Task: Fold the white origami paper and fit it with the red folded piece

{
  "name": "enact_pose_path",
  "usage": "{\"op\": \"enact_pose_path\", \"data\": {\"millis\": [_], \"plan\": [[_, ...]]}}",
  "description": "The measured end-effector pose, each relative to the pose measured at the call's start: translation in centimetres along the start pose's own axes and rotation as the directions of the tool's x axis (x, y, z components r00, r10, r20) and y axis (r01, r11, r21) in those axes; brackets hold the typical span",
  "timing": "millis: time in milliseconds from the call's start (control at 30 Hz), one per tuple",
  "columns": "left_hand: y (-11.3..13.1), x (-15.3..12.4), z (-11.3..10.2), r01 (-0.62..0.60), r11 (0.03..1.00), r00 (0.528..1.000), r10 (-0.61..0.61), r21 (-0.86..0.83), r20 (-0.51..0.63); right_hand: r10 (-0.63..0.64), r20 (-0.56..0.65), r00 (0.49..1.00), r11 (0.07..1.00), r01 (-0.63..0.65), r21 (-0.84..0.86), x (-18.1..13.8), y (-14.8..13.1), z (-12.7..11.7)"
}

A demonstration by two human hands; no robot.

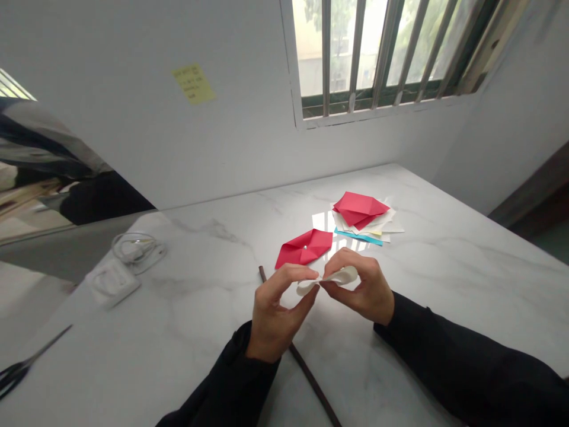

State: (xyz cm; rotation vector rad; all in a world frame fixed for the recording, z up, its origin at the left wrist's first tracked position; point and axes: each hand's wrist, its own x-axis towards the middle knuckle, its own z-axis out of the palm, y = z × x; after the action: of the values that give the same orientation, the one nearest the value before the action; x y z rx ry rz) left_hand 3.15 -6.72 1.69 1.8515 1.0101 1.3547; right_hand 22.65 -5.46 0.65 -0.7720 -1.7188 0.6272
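Between my hands, above the table, is a piece of white paper with its ends curled into loops. My left hand pinches it near the middle with thumb and fingertips. From the other side, my right hand pinches the same paper, its fingertips almost touching the left ones. Just beyond them a red folded paper lies on the table, with a small pale dot at its centre. A thin dark brown stick runs under my left hand toward the near edge.
Red folded sheets top a paper pile at the back, with a blue strip beneath. A white charger with cable, a white box and scissors lie left. A wall with a yellow note and barred window stands behind.
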Motion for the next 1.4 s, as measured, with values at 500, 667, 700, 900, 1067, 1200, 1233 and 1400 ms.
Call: {"op": "enact_pose_path", "data": {"millis": [500, 667, 700, 900, 1067, 1200, 1233, 1400], "plan": [[-0.5, 0.4, 0.3, 0.324, 0.892, 0.946, -0.304, -0.315, 0.111, 0.465, 0.18, 0.867, 0.767, -0.496, 0.407, -0.4, 2.8, 0.8], [-1.9, 1.5, -1.5, 0.228, 0.932, 0.955, -0.271, -0.283, -0.122, 0.231, -0.194, 0.953, 0.973, -0.226, 0.048, 0.5, 4.1, -1.2], [-2.2, 1.7, -1.9, 0.229, 0.933, 0.943, -0.283, -0.278, -0.175, 0.207, -0.277, 0.938, 0.978, -0.209, 0.022, 0.8, 4.5, -1.7], [-4.0, 2.1, -2.9, 0.279, 0.945, 0.891, -0.32, -0.168, -0.32, 0.309, -0.466, 0.829, 0.951, -0.255, 0.178, 1.9, 7.0, -2.9], [-3.9, 1.8, -2.2, 0.253, 0.967, 0.937, -0.236, 0.035, -0.258, 0.428, -0.439, 0.789, 0.899, -0.322, 0.297, 1.8, 7.5, -2.4], [-3.4, 1.5, -1.8, 0.22, 0.968, 0.958, -0.19, 0.121, -0.216, 0.483, -0.389, 0.785, 0.863, -0.349, 0.366, 1.6, 7.6, -2.4], [-3.3, 1.5, -1.7, 0.215, 0.968, 0.96, -0.185, 0.129, -0.21, 0.492, -0.378, 0.784, 0.856, -0.355, 0.376, 1.5, 7.7, -2.4], [-3.6, 1.5, -1.8, 0.196, 0.962, 0.968, -0.159, 0.191, -0.195, 0.52, -0.324, 0.79, 0.836, -0.392, 0.385, 1.4, 7.3, -2.1]]}}
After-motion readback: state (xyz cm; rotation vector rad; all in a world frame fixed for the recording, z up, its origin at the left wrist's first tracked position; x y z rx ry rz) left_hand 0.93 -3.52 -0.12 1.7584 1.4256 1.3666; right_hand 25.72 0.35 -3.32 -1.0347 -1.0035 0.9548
